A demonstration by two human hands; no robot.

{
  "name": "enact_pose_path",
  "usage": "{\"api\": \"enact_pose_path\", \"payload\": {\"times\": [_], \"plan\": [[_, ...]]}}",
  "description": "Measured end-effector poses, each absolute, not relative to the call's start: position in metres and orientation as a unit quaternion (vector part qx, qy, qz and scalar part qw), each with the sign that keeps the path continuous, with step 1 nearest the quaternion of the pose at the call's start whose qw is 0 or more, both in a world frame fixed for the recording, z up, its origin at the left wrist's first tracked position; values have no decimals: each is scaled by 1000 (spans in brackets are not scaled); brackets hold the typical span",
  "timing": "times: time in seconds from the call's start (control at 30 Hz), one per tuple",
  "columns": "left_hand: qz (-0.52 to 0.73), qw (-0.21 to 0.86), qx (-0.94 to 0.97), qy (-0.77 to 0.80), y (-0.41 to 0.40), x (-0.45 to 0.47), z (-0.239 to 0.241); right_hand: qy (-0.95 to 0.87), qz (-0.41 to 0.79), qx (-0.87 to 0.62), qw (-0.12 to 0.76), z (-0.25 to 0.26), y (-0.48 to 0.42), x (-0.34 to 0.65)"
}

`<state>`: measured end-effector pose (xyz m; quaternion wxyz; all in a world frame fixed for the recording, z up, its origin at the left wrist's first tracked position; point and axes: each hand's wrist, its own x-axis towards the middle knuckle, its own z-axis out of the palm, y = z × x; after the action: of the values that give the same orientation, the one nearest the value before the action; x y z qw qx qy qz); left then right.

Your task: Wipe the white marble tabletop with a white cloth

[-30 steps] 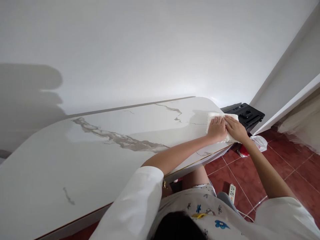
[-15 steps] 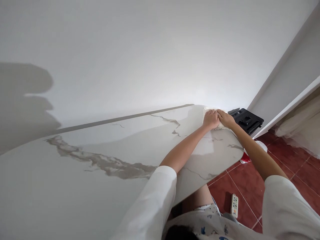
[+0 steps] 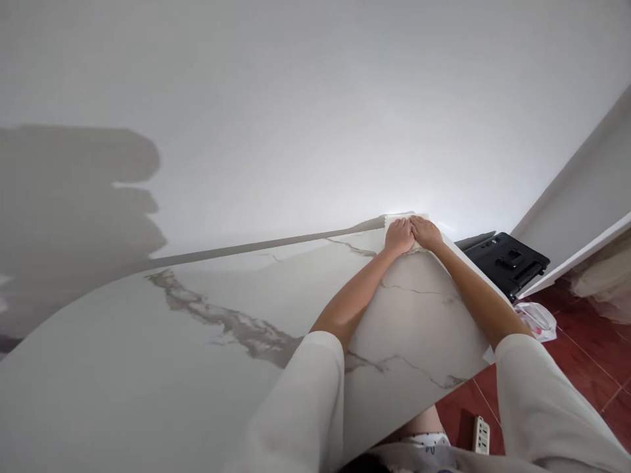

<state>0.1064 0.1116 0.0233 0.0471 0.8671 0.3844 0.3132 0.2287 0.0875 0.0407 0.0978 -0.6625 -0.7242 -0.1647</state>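
the white wall (image 3: pixel 315 98) fills most of your view, with a broad grey shadow (image 3: pixel 73 197) on its left part. below it, the white table (image 3: pixel 148 368) with grey marble veins runs from the lower left up to a far corner that meets the wall. red floor tiles (image 3: pixel 591 355) show at the lower right, past the table's edge. a white panel (image 3: pixel 576 256) slants across the right side, and a black case (image 3: pixel 507 263) sits just beyond the table's far right edge, near that panel.

your two arms stretch forward over the tabletop in white sleeves (image 3: pixel 296 407). a crumpled clear plastic bag (image 3: pixel 537 320) lies on the floor between the black case and your right arm.

your left hand (image 3: pixel 399 236) lies palm down at the table's far corner, fingers together, pressed flat on a white cloth (image 3: pixel 397 217) and not wrapped around it. your right hand (image 3: pixel 426 233) lies the same way just beside it, the two hands touching. the cloth is right at the corner, against the wall, mostly covered by your hands, with only its far edge showing.

a white power strip (image 3: pixel 480 435) lies on the tiles near the bottom edge.
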Motion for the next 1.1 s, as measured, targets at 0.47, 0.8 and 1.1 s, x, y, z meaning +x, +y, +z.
{"api": "enact_pose_path", "payload": {"times": [0.47, 0.8, 1.1], "plan": [[254, -45, 848, 464, 51, -160, 3, -821, -139, -544, 103, 35, 35, -28], [242, -33, 788, 565, -161, -363, -25, -923, -31, -353, 152, 21, -125, -204], [239, 19, 719, 653, -214, -466, -26, -941, 39, -283, 183, 7, -163, -314]]}}
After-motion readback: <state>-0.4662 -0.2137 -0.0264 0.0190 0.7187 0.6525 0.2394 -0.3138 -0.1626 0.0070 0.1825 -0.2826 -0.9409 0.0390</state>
